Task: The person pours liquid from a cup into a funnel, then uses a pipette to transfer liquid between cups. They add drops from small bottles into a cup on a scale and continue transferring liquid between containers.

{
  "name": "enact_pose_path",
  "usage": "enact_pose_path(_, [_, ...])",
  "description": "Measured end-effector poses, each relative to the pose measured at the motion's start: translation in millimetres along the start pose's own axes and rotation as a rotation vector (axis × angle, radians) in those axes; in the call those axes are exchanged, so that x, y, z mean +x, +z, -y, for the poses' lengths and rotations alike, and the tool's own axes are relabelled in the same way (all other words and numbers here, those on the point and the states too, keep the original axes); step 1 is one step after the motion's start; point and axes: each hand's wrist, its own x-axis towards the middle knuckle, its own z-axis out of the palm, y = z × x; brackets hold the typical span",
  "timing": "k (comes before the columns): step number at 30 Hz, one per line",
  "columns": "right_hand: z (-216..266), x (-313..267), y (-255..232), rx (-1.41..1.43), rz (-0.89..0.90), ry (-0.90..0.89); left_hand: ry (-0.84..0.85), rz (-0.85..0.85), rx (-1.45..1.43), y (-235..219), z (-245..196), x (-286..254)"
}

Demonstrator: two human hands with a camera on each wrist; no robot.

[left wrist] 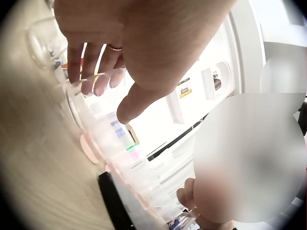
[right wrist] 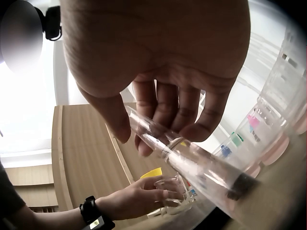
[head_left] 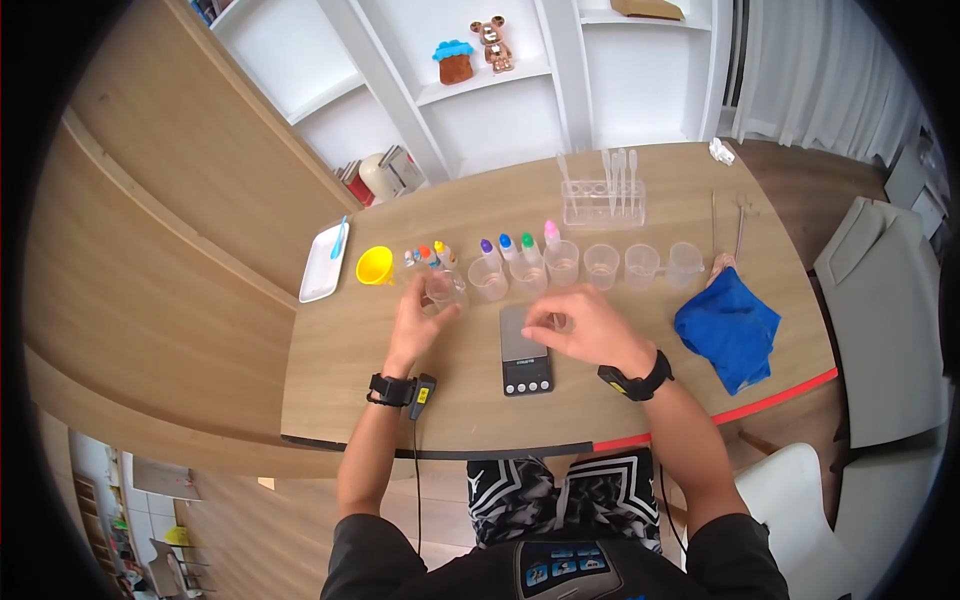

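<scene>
My left hand [head_left: 408,325] is at a clear cup [head_left: 450,290] on the table. Its fingers lie along the cup's far left side, and the thumb [left wrist: 128,109] stretches away from them. Over the right side of the black digital scale [head_left: 525,348] is my right hand [head_left: 598,328], with thumb and fingers curved round the top of a narrow clear vessel [right wrist: 196,160]. That vessel stands upright, its exact kind unclear. In the right wrist view, the other hand [right wrist: 144,195] shows beside clear containers.
Several clear cups [head_left: 602,266] line the table beyond the scale, with colour-capped bottles [head_left: 507,246] behind. A rack [head_left: 603,205] with pipettes stands farther back. Leftward are a yellow funnel [head_left: 374,265] and white tray [head_left: 322,265]; a blue cloth [head_left: 730,330] lies at right.
</scene>
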Motion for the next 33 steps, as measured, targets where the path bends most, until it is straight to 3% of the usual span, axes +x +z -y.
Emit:
enact_pose_path(9, [-9.2,0.6,1.7,0.207,-0.098,-0.001,-0.047,0.034,-0.106,6.1,14.8,-1.6])
enact_pose_path(16, [-9.9,1.9,0.8,0.319,-0.174,0.014,0.153,-0.095,0.215,-3.5,-39.5,-25.9])
enact_pose_path(19, [-7.5,2.6,-3.8,0.260,-0.161,-0.057,0.186,-0.095,0.171,-2.0,-53.5,-35.2])
enact_pose_path(22, [1.2,0.3,-8.5,0.246,-0.072,0.032,0.274,0.080,0.064,10.2,-75.2,-39.9])
enact_pose_path(25, [1.2,-3.0,-3.1,0.373,-0.053,0.069,0.250,0.291,-0.164,33.3,-90.6,-41.0])
enact_pose_path(28, [2.6,-1.4,2.7,0.424,-0.047,0.046,0.314,0.418,-0.277,54.0,-97.0,-38.8])
enact_pose_path(31, [-3.1,-2.2,4.0,0.433,-0.025,0.036,0.141,0.592,-0.517,68.5,-84.7,-35.3])
enact_pose_path(33, [-1.9,-1.1,6.3,0.432,-0.023,0.039,0.118,0.602,-0.548,70.2,-83.8,-35.1])
